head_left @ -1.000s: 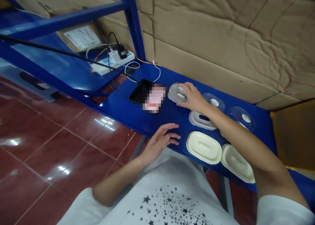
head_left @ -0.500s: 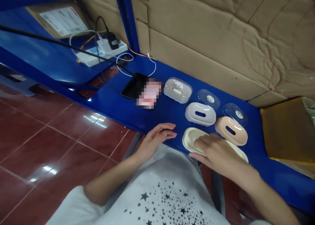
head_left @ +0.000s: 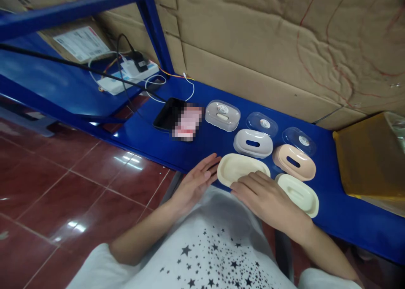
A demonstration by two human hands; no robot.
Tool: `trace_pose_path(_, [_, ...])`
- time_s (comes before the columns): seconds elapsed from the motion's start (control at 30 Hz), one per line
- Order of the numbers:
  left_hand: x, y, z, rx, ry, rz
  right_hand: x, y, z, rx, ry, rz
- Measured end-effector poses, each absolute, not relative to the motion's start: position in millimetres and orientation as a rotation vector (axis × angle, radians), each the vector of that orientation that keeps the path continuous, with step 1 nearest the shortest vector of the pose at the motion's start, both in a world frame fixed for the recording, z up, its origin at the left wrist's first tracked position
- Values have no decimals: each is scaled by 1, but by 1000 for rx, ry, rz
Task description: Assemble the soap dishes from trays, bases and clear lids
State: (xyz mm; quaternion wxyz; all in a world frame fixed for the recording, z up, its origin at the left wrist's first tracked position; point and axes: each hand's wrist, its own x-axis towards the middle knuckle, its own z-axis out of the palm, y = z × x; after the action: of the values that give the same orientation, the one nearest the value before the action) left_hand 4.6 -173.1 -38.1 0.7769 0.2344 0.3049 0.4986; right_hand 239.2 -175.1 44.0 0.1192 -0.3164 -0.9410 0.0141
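Tilted a little above the front of the blue shelf is a cream soap dish (head_left: 236,166). My right hand (head_left: 257,192) grips its right end, with the fingers bent over the rim. At the dish's left end is my left hand (head_left: 199,177), fingers stretched out and slightly apart; whether the fingertips touch the rim I cannot tell. A pale green soap dish tray (head_left: 297,194) lies to the right of my right hand. Behind it sit a peach soap dish base (head_left: 295,164) and a white soap dish base (head_left: 253,144), each with a slot in its floor.
Clear lids (head_left: 262,123) (head_left: 299,140) lie behind the bases. A lidded soap dish (head_left: 223,115) stands left of them. Further left are a black tray (head_left: 167,114) and a blurred pink item (head_left: 188,122). A taped carton (head_left: 370,158) stands right; a power strip (head_left: 126,78) lies far left.
The cream dish has moved left and up in my right hand, away from the pale green tray, which now shows fully. My left hand is now beside the cream dish's left end.
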Motion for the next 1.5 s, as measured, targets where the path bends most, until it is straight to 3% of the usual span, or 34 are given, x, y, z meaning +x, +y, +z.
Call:
trace_pose_path(0.2, [10, -170, -43, 325, 567, 947, 220, -156, 27, -778, -2652, 173])
trace_pose_path(0.37, [15, -164, -34, 180, 689, 1048, 244, -137, 10, -1180, -2374, 50])
trace_pose_path(0.57, [14, -162, -30, 194, 616, 973, 266, -125, -7, -1550, -2409, -41])
trace_pose_path(0.87, [14, -158, -38, 253, 555, 989, 211, -166, 14, -1163, -2545, 183])
trace_pose_path(1.27, [11, -162, -45, 242, 568, 1020, 211, -174, 5, -990, -2708, 103])
trace_pose_path(1.4, [12, -163, -46, 266, 568, 1032, 240, -142, 19, -878, -2633, 329])
trace_pose_path(1.5, [13, -164, -48, 297, 538, 1035, 280, -90, 25, -1183, -2544, 199])
